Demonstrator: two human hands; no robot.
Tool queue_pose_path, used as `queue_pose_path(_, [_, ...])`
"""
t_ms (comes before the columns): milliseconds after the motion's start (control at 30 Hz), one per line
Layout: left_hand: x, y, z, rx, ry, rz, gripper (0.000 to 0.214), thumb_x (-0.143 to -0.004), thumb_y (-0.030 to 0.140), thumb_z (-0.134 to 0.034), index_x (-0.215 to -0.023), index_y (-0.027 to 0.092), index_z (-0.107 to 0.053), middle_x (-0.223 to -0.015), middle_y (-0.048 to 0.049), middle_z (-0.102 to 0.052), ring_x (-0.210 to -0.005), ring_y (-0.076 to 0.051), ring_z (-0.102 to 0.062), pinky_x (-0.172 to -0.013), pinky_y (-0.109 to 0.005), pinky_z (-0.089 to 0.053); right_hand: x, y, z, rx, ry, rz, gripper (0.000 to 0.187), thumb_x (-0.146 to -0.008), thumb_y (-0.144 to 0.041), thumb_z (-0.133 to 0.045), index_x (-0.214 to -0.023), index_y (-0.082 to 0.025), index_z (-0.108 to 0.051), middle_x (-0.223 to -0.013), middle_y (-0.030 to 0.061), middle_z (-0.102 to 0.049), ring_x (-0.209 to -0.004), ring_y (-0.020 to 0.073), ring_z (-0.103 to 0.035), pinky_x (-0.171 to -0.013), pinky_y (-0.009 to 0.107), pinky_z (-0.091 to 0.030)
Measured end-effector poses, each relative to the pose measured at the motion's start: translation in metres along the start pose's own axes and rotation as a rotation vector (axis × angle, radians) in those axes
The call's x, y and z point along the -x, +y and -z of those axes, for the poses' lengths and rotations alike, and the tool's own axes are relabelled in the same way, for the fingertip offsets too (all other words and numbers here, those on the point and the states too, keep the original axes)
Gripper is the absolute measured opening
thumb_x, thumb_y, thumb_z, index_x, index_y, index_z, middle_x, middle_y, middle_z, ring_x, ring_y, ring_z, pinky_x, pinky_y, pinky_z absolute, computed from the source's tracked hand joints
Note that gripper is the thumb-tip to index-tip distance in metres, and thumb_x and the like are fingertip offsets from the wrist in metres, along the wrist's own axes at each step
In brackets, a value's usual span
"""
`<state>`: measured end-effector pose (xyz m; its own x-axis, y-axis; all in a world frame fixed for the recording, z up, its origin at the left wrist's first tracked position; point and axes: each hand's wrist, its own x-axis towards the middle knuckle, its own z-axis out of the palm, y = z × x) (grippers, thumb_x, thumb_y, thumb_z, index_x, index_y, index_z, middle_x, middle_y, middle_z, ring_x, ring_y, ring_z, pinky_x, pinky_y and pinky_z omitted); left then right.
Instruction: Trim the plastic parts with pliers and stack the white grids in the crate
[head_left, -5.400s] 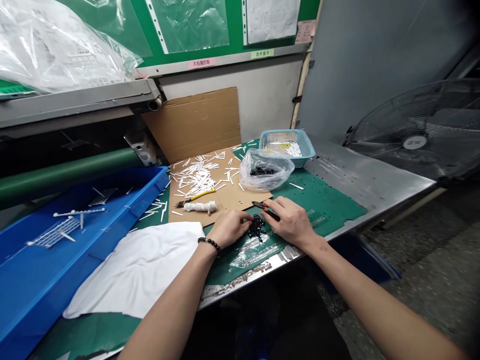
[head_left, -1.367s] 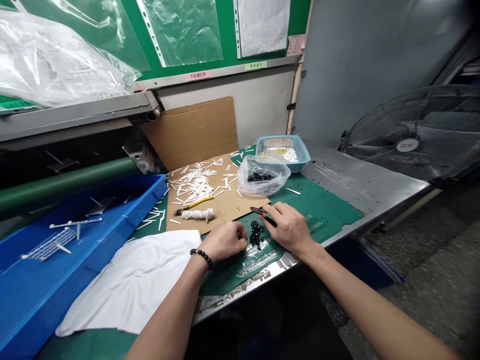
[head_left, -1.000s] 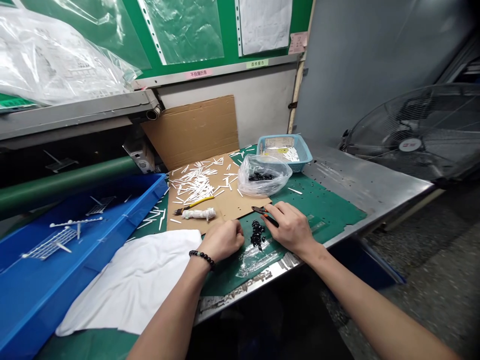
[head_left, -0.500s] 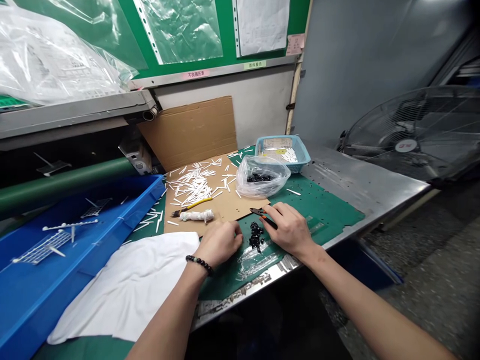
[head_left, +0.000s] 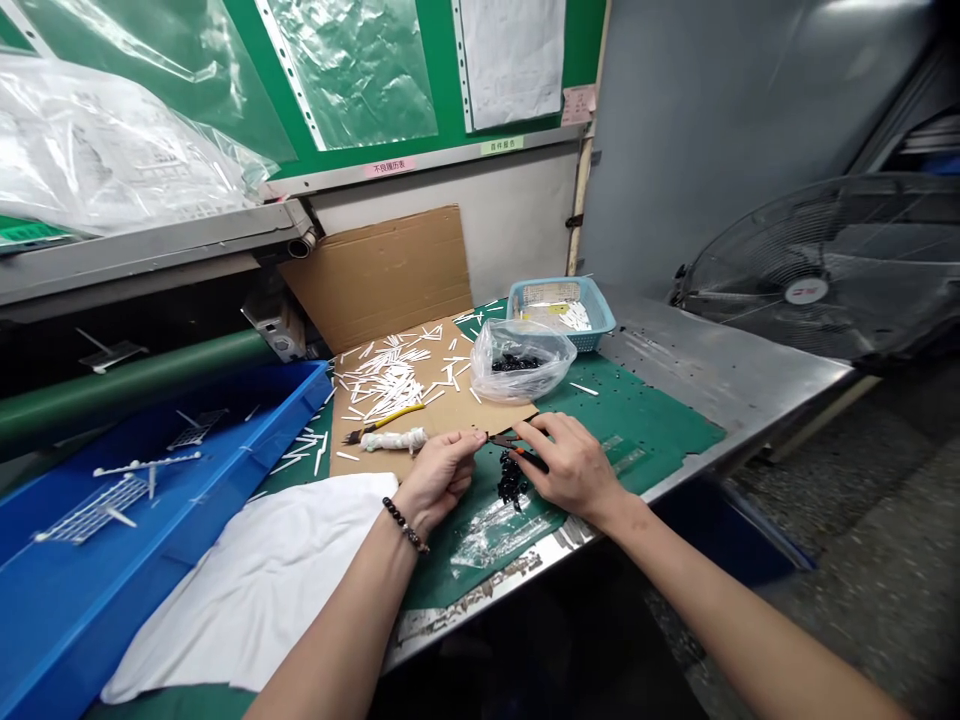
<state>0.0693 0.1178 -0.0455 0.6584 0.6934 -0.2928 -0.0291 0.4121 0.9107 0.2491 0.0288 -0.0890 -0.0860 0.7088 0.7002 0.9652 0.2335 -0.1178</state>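
My right hand (head_left: 576, 465) is wrapped round a pair of nippers (head_left: 505, 440) with dark jaws and orange-and-black handles. Its jaws point left, towards the fingertips of my left hand (head_left: 442, 475). Thumb and forefinger of that left hand are pinched on a tiny black piece (head_left: 486, 436), mostly hidden by the fingers. Below the nippers, between both hands, a small heap of shiny black parts (head_left: 512, 485) lies on the green mat (head_left: 645, 400). A clear plastic bag (head_left: 536, 375) behind them holds more black parts.
White sticks (head_left: 390, 380) are strewn over a cardboard sheet (head_left: 465, 410). Yellow-handled pliers (head_left: 401, 413) and a white wrapped bundle (head_left: 391, 440) lie there. A blue bin (head_left: 67, 620) and white cloth (head_left: 255, 580) are on the left; a light-blue basket (head_left: 600, 318) stands behind.
My left hand has lifted and turned, bringing its pinched fingertips up to the nippers' jaws. The right hand and nippers have moved slightly left. The camera view has shifted a little.
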Motion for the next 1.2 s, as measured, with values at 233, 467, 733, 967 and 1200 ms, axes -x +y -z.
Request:
queue_pose_path(233, [0.001,-0.001,0.0,-0.029,-0.009,-0.002,0.031,-0.071,0.035,-0.076,-0.072,0.016,-0.052,-0.047,0.0129,-0.02,-0.041,-0.002,-0.01,-0.037,-0.018,-0.006,0.001,0.0,0.0,0.032,-0.046,-0.002,0.029,-0.094,-0.032,-0.05,-0.116,-0.015,-0.059,-0.097,0.0101,-0.056,-0.086,0.024,-0.047,-0.079,0.036,-0.038])
queue_pose_path(467, [-0.002,-0.003,0.0,-0.095,0.03,-0.002,0.035,-0.069,0.038,-0.076,-0.067,0.017,-0.048,-0.045,0.0128,-0.021,-0.039,-0.002,-0.01,-0.037,-0.02,-0.004,0.0,-0.001,0.0,0.129,-0.077,0.028,0.029,-0.095,-0.032,-0.048,-0.116,-0.015,-0.06,-0.095,0.0104,-0.056,-0.083,0.0241,-0.045,-0.075,0.035,-0.035])
queue_pose_path(733, [-0.001,-0.009,-0.003,-0.127,0.053,-0.001,0.035,-0.067,0.037,-0.077,-0.064,0.017,-0.048,-0.046,0.0122,-0.021,-0.039,-0.002,-0.011,-0.038,-0.021,-0.004,0.003,-0.001,-0.002,0.199,-0.052,0.035,0.016,-0.092,-0.019,-0.049,-0.089,-0.019,-0.064,-0.074,0.0035,-0.052,-0.067,0.0181,-0.042,-0.064,0.031,-0.029])
queue_pose_path(967, [-0.006,-0.008,-0.008,0.199,0.006,0.03,0.019,-0.069,0.021,-0.062,-0.065,0.017,-0.044,-0.051,0.0081,-0.033,-0.04,-0.002,-0.021,-0.037,-0.016,-0.012,0.004,0.002,-0.004,0.13,0.03,-0.062,0.016,-0.094,-0.027,-0.05,-0.095,-0.017,-0.063,-0.079,0.0047,-0.054,-0.075,0.0198,-0.048,-0.068,0.03,-0.033])
queue_pose_path(1200, [-0.015,-0.011,-0.008,0.078,-0.02,-0.002,0.01,-0.064,0.021,-0.056,-0.072,0.015,-0.054,-0.06,0.0032,-0.048,-0.043,-0.005,-0.029,-0.042,-0.018,-0.02,0.004,0.005,-0.005,0.092,0.057,-0.13,0.016,-0.093,-0.026,-0.052,-0.1,-0.017,-0.062,-0.084,0.0058,-0.056,-0.08,0.0218,-0.05,-0.072,0.031,-0.036])
